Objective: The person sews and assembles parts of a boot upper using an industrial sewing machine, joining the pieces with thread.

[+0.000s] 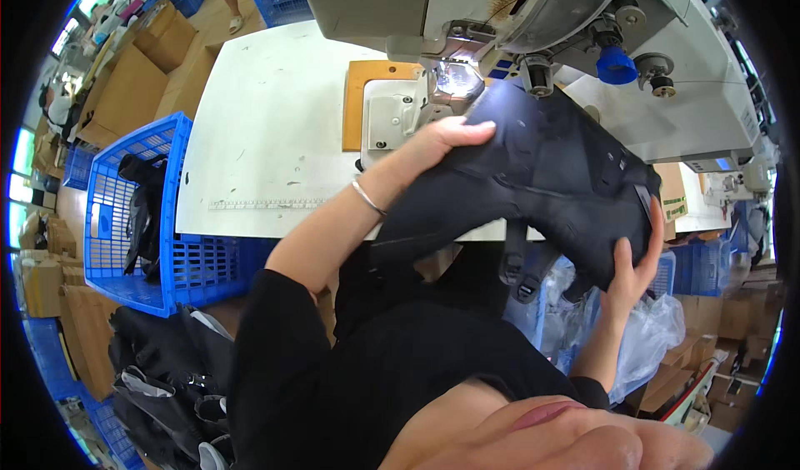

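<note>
A black fabric bag (533, 170) with dangling straps and plastic buckles (525, 287) is held up between my hands, over the table's front edge. My left hand (462, 132) grips its upper left edge, thumb on top and other fingers hidden beneath. At the lower right, my right hand (635, 262) clasps the bag's side, with thumb and fingers apart around it. The bag's upper end lies close to the lit needle area of a sewing machine (454, 78); whether it is under the needle I cannot tell.
A white worktable (267, 128) with a printed ruler extends to the left. A blue crate (175, 212) holding black pieces stands beside it. More black pieces (167, 387) are piled at lower left. Clear plastic bags (642, 337) lie near my right forearm. A thread tensioner (617, 66) juts from the machine.
</note>
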Motion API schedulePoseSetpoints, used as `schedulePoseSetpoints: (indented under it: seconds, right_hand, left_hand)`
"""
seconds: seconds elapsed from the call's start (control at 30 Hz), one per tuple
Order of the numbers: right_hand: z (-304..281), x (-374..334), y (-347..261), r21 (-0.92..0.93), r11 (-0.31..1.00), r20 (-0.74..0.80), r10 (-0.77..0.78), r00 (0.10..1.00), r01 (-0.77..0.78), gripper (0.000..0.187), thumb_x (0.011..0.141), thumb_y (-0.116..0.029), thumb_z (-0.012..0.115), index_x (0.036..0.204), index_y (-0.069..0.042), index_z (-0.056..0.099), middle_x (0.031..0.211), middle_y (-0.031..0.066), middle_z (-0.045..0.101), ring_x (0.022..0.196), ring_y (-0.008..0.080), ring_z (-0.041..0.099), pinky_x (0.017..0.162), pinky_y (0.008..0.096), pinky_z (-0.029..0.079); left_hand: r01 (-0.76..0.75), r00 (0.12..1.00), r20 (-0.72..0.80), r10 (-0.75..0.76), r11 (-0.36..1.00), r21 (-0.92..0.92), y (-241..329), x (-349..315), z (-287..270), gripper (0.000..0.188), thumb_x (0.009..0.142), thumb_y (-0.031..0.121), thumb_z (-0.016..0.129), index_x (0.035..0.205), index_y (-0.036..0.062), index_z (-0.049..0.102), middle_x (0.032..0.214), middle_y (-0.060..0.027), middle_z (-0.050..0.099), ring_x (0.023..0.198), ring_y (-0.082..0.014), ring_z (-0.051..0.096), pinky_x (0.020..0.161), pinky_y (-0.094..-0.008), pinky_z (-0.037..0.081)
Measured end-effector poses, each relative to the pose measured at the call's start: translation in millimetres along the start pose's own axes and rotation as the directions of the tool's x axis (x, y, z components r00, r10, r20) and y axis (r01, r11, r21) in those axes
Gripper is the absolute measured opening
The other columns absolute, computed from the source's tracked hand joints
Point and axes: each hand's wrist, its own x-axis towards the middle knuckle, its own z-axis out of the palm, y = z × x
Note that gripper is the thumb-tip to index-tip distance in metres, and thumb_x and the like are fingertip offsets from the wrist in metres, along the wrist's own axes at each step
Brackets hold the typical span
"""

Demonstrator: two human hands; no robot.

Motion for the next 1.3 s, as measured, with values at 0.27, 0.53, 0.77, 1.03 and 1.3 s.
schedulePoseSetpoints:
  seconds: [0.27, 0.53, 0.77, 1.03, 1.3]
  right_hand:
    - [59.4, 45.8, -14.3, 0.132, 0.991, 0.127, -0.027, 0.991, 0.010, 0.053, 0.079, -0.007, 0.060, 0.129, 0.003, 0.045, 0.131, 0.0129, 0.049, 0.120, 0.0211, 0.046, 0.102, 0.0317, 0.032]
    - [93.5, 100.0, -22.6, 0.221, 0.958, 0.213, 0.136, 0.968, -0.183, 0.056, 0.078, -0.018, 0.070, 0.124, 0.006, 0.048, 0.108, 0.0131, 0.058, 0.097, 0.0160, 0.056, 0.087, 0.0277, 0.044]
    - [98.7, 119.9, -31.3, 0.205, 0.926, 0.294, 0.250, 0.923, -0.316, 0.036, 0.077, -0.019, 0.069, 0.102, 0.005, 0.060, 0.094, 0.0075, 0.062, 0.087, 0.0137, 0.055, 0.082, 0.0260, 0.042]
    - [114.0, 71.3, -33.1, 0.178, 0.982, 0.070, 0.046, 0.996, -0.058, 0.053, 0.079, -0.016, 0.067, 0.125, 0.004, 0.047, 0.111, 0.0130, 0.057, 0.103, 0.0181, 0.052, 0.094, 0.0287, 0.038]
    - [82.3, 91.2, -32.8, 0.128, 0.988, 0.468, -0.132, 0.874, 0.081, 0.069, 0.074, -0.014, 0.071, 0.132, 0.001, 0.037, 0.122, 0.0132, 0.050, 0.112, 0.0208, 0.049, 0.097, 0.0322, 0.037]
  left_hand:
    - [-0.066, 0.971, -0.217, 0.098, 0.986, 0.151, 29.0, -27.0, -45.0, 0.034, 0.092, 0.020, 0.053, 0.116, -0.0039, 0.053, 0.104, -0.0107, 0.063, 0.089, -0.0162, 0.064, 0.078, -0.0255, 0.052]
    - [-0.038, 0.983, -0.183, 0.008, 0.986, -0.161, 39.6, -48.0, -64.0, 0.039, 0.095, 0.024, 0.047, 0.122, -0.0046, 0.047, 0.113, -0.0180, 0.059, 0.098, -0.0230, 0.063, 0.088, -0.0342, 0.051]
    - [0.043, 0.988, -0.149, -0.029, 0.995, 0.093, 62.9, -41.6, -75.1, 0.044, 0.088, 0.021, 0.062, 0.123, -0.0010, 0.047, 0.110, -0.0124, 0.060, 0.097, -0.0189, 0.063, 0.087, -0.0309, 0.053]
    - [0.091, 0.971, -0.228, 0.078, 0.760, 0.644, 99.5, -43.3, -50.2, 0.053, 0.083, 0.012, 0.065, 0.128, -0.0029, 0.041, 0.125, -0.0161, 0.049, 0.106, -0.0228, 0.056, 0.090, -0.0292, 0.049]
    - [0.176, 0.958, -0.284, -0.028, 0.840, 0.513, 94.2, -39.4, -83.0, 0.054, 0.084, 0.017, 0.065, 0.130, 0.0009, 0.041, 0.121, -0.0134, 0.054, 0.102, -0.0196, 0.060, 0.087, -0.0304, 0.051]
